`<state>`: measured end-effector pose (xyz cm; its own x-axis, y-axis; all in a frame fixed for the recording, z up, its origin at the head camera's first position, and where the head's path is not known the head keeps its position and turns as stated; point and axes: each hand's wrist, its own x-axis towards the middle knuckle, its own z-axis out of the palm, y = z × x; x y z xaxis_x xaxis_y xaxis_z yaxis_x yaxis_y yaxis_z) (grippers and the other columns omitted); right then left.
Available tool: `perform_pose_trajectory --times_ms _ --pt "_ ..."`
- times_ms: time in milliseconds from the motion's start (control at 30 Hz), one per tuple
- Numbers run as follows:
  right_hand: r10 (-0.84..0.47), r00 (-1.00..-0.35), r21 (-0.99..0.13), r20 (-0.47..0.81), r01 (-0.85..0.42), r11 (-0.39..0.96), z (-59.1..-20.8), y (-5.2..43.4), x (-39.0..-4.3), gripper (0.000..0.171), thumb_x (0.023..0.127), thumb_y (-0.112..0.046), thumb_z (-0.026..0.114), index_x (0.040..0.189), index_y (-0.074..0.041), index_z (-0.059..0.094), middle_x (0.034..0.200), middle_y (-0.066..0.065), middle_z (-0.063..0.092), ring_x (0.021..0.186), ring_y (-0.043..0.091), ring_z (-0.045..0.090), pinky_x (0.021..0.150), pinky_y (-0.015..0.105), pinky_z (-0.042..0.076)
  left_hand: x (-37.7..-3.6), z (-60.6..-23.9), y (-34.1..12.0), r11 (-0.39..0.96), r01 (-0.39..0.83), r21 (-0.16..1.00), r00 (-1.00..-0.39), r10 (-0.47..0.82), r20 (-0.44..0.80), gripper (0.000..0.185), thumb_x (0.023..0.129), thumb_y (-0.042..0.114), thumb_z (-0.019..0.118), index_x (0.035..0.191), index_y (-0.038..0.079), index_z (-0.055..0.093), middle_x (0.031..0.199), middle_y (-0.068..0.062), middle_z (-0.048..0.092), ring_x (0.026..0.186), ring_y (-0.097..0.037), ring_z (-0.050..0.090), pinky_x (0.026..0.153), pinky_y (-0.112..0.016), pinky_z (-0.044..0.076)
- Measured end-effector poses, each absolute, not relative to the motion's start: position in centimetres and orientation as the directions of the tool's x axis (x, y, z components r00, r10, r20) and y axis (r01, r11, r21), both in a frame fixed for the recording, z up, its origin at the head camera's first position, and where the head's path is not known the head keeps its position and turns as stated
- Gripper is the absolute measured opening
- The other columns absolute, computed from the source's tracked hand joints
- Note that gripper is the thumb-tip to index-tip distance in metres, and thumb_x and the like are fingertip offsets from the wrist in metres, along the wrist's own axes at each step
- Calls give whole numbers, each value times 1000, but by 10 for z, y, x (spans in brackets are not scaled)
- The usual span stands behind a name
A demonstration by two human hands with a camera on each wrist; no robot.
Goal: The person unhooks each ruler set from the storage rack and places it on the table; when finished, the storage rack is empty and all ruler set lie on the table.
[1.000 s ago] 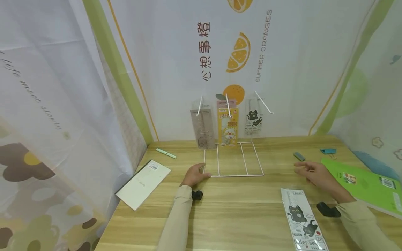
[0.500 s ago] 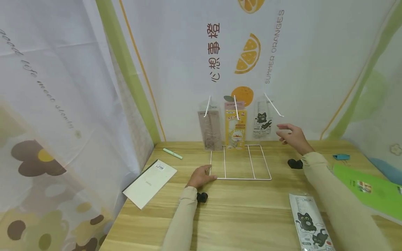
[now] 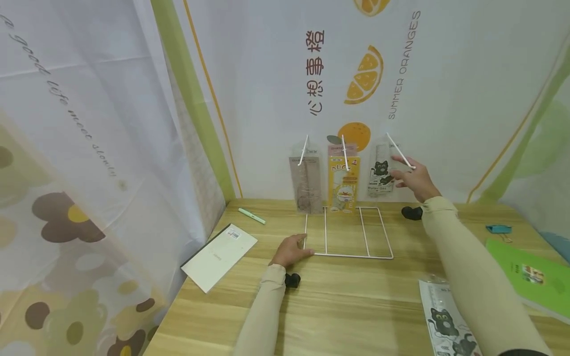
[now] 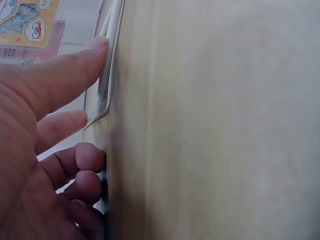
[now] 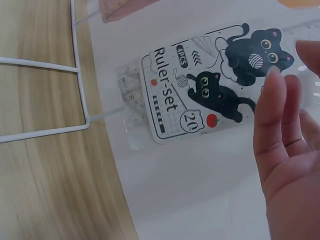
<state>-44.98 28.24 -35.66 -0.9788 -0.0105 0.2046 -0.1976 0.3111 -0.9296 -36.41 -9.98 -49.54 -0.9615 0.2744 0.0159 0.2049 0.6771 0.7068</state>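
Left hand (image 3: pixel 290 251) pinches the front-left corner of the white wire rack (image 3: pixel 354 256). Right hand (image 3: pixel 417 181), thumb and fingers parted, is at the ruler-set pack (image 3: pixel 379 170) hanging from the rightmost hook (image 3: pixel 401 151); contact cannot be determined.

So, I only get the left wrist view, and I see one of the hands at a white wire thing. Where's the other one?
Observer: The right hand is up beside the cat ruler set that hangs from the right-hand hook; I can't tell whether it touches.
Operator: Cats! Is there another cat one anywhere?
Observer: Yes, a second ruler set with cats lies on the table, partly hidden by the right sleeve in the head view.
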Motion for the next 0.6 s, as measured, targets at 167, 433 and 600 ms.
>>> perform_pose_trajectory --times_ms 167,433,600 --pt "-23 -979 -950 201 -200 239 -357 280 -448 58 99 -13 65 152 -7 42 131 11 52 80 4 64 68 19 59 -366 -493 -98 683 210 699 -961 278 18 64 90 28 77 143 0 54 147 -22 52 139 -41 46 117 -52 38" --pt "-25 -971 -942 237 -236 237 -361 279 -446 62 99 -7 62 156 -8 36 159 32 18 67 0 55 60 13 54 -368 -495 -98 682 221 697 -960 276 34 64 89 28 78 142 1 55 145 -22 54 137 -41 48 115 -52 40" --pt "-10 -960 -935 278 -273 228 -367 278 -442 60 98 -7 63 154 -9 40 154 32 29 64 0 52 57 13 51 -366 -497 -100 686 231 689 -960 278 46 64 89 28 78 142 1 55 144 -23 55 136 -41 49 115 -53 40"
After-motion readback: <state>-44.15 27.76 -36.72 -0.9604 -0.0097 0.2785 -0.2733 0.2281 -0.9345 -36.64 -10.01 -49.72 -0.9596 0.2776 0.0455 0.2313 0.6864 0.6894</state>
